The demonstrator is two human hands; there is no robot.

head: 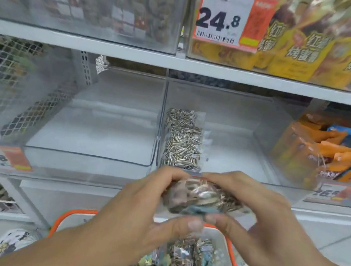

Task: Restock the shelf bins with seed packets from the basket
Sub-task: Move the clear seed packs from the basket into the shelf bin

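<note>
Against the shelving: a grey metal shelf unit (135, 51) fills the view, its clear plastic bins standing side by side on two levels.
Upper shelf: above the middle bin, one frosted bin of dark goods sits to the left and one of yellow packets (300, 48) to the right, with a price tag reading 24.8 (224, 18) on its front.
Left clear bin (97, 124): just left of the middle bin and touching its wall; nothing shows inside it.
Middle bin (236, 129): the landmark; clear, open at the top, holding one packet.
Right bin (332, 150): just right of the middle bin, filled with orange and blue packets.
Basket (68, 219): below the middle bin at the bottom edge of view, orange rim, pale walls, with more seed packets piled inside.
Left hand (139, 212): in front of the middle bin and above the basket; its grip is closed on the left end of the held packet, thumb below, fingers on top.
Right hand (255, 212): beside the left hand, thumbs nearly touching; its grip is closed on the right end of the same packet.
Held seed packet (202, 198): clear wrap with striped seeds, pinched between both hands just before the front lip of the middle bin; blurred.
Placed seed packet (182, 140): lying flat along the left wall inside the middle bin.
Shoes (13, 243): on the floor to either side of the basket.
</note>
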